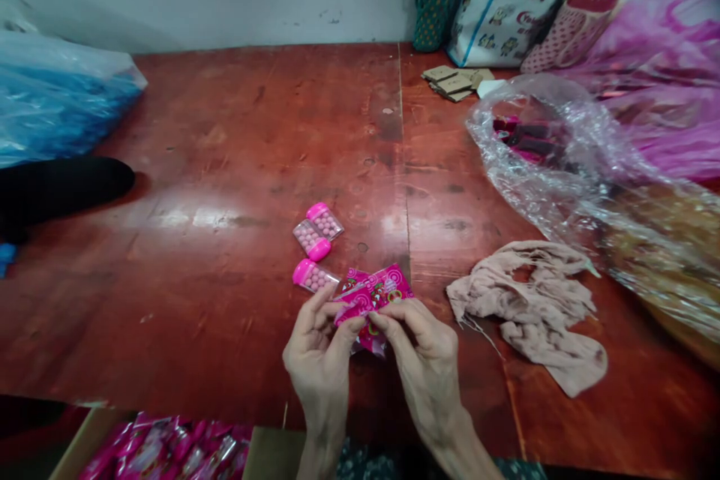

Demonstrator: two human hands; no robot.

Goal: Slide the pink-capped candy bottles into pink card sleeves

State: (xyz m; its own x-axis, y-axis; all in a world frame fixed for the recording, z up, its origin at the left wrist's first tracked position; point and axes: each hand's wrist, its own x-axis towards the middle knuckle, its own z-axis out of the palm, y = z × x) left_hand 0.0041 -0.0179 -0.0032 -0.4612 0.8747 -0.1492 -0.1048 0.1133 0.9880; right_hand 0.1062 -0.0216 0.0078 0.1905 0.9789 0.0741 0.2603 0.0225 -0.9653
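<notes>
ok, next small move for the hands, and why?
Probably gently part the near edge of the pink printed packet: left hand and right hand both pinch there, and three pink-capped containers lie close by. Whether it's already open, I can't tell.

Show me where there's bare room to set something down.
The widest bare stretch of red table lies between the blue-filled bag and the clear plastic bag, beyond the pink containers. Another lies left of the left hand. Crowded: between it and the right hand, with pink packets; the right side, with cloth and pink bag.
</notes>
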